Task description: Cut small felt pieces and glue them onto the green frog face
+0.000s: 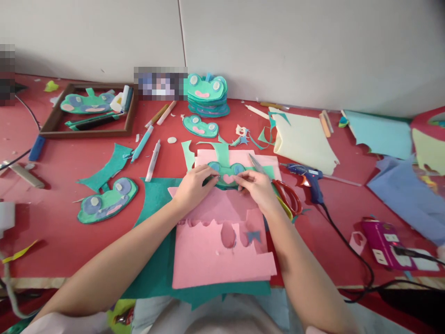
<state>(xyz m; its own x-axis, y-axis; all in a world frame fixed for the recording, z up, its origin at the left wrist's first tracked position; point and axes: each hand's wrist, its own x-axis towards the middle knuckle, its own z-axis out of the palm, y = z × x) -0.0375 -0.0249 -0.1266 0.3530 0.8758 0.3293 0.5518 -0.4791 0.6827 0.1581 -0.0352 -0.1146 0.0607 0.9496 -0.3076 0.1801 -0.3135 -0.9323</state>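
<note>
A green felt frog face (225, 170) with blue eye patches lies in front of me, over sheets of pink felt (212, 260). My left hand (196, 185) has its fingers closed at the face's left edge. From the other side, my right hand (256, 185) pinches at the right end of a small pink felt piece (228, 178), which rests on the face's lower middle. Scissors (289, 197) with red handles lie beside my right wrist, partly hidden by that hand. Dark green felt (153, 260) spreads beneath the pink sheets.
A blue glue gun (308, 178) with its cord lies at right, near a purple power socket (385, 243). Finished frog faces are stacked (207, 95) at the back. Another frog face (107, 202) lies left, below a wooden tray (86, 133). Pens and felt scraps are scattered around.
</note>
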